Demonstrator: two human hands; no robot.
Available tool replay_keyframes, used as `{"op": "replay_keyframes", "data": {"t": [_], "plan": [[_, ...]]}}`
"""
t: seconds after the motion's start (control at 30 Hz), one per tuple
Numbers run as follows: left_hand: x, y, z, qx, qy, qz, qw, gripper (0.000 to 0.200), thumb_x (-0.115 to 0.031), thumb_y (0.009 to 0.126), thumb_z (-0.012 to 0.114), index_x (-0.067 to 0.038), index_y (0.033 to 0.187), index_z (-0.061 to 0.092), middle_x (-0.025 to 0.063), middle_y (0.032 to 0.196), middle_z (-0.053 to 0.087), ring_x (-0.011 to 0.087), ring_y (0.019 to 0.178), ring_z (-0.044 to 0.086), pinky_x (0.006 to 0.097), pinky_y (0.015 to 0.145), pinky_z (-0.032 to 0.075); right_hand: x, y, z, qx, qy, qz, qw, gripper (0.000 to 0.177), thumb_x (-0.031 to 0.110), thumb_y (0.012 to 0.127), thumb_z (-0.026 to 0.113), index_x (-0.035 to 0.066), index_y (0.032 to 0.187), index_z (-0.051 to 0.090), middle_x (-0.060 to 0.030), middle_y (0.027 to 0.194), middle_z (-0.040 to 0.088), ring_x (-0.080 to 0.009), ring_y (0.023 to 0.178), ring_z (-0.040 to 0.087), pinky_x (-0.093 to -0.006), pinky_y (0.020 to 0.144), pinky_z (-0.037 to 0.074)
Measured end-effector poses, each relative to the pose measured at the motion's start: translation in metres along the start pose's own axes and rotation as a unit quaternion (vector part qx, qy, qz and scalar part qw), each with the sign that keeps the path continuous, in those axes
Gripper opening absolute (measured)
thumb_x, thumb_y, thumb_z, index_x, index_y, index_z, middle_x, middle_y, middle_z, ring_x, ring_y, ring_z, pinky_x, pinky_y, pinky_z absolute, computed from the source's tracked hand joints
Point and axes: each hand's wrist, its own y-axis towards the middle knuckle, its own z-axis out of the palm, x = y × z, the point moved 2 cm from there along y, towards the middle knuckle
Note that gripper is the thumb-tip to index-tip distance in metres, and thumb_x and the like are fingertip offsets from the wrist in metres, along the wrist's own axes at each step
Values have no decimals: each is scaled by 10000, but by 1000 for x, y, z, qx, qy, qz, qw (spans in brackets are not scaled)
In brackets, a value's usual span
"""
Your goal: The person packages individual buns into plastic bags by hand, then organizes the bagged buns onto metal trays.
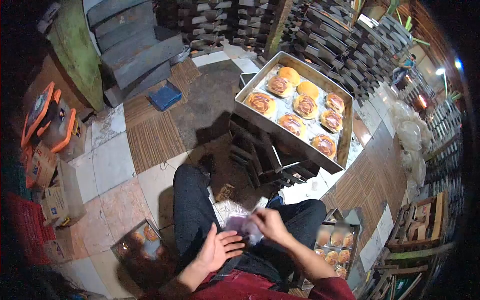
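My right hand [271, 224] is closed on the top of a small clear plastic bag [242, 225] with purple contents, held over my lap. Beside the bag, my left hand [220, 249] is open, palm up with the fingers spread, its fingertips right at the bag's lower edge. In front of me a square metal tray [347, 135] rests tilted on a dark stand. Several round buns [305, 106] lie in it, most streaked with brown topping and at least two plain.
Another tray of buns [331, 257] is by my right leg, and a smaller tray [138, 246] lies on the floor at left. Cardboard boxes [54, 202] and an orange-edged container [60, 127] stand far left. A blue square object [165, 96] lies ahead. A person [404, 70] is far back right.
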Motion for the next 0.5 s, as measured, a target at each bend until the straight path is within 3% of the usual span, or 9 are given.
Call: {"op": "replay_keyframes", "data": {"t": [0.07,0.1,0.23,0.3,0.33,0.37,0.43,0.47,0.5], "plan": [[-10,4,14,99,-146,-50,983,876,-712,802,262,30,1252,382,227,1212,478,370,1117,472,551,943,349,48,-1,-37,-32,54,-22,998,175,78,724,621,38,895,627,-145,796,603,-312,768,595,-383,661,468],[-19,9,14,183,-219,-51,957,923,-736,786,236,30,1289,346,237,1263,440,382,1149,444,568,962,323,71,-4,-47,37,-47,-138,989,219,90,691,637,71,909,629,-105,851,588,-287,864,566,-388,741,448],[-80,12,9,321,-158,40,933,962,-740,777,270,48,1329,268,241,1327,365,462,1168,398,572,949,344,94,-9,-66,91,-271,-384,878,269,173,697,576,152,956,648,-25,968,536,-249,1083,448,-453,965,329],[-101,1,5,292,57,103,949,925,-678,790,391,53,1337,242,266,1325,350,437,1137,446,521,934,393,101,-3,-90,84,-305,-395,863,308,211,706,556,163,1000,637,-21,959,542,-252,1090,454,-528,1004,275],[-106,-5,12,323,83,132,933,709,-453,835,545,78,1267,359,280,1231,448,377,1072,524,459,884,460,107,0,-101,87,-319,-399,855,321,211,701,557,163,1009,635,-16,966,546,-253,1099,452,-536,1006,268],[-107,-7,14,321,80,132,934,709,-453,835,545,78,1267,359,280,1231,448,377,1072,524,459,884,460,113,4,-112,88,-333,-404,848,334,211,697,558,164,1019,632,-11,972,550,-253,1108,449,-543,1008,260],[-113,-8,14,150,237,130,951,401,-194,849,589,91,1119,508,278,1063,563,364,950,597,425,764,532,123,12,-128,91,-328,-409,847,276,223,679,566,159,935,647,2,980,556,-242,1134,444,-554,997,275],[-113,-8,28,96,209,154,961,107,-42,842,564,56,854,606,174,806,642,234,671,653,284,551,544,126,15,-133,92,-363,-439,817,227,234,674,569,157,873,647,9,993,558,-234,1141,449,-560,986,287],[-111,-1,29,96,207,153,962,107,-42,842,564,56,854,606,174,806,642,234,671,653,284,551,544,129,20,-140,93,-399,-468,783,184,245,669,572,155,811,647,15,1006,560,-226,1148,455,-566,976,299]]}}
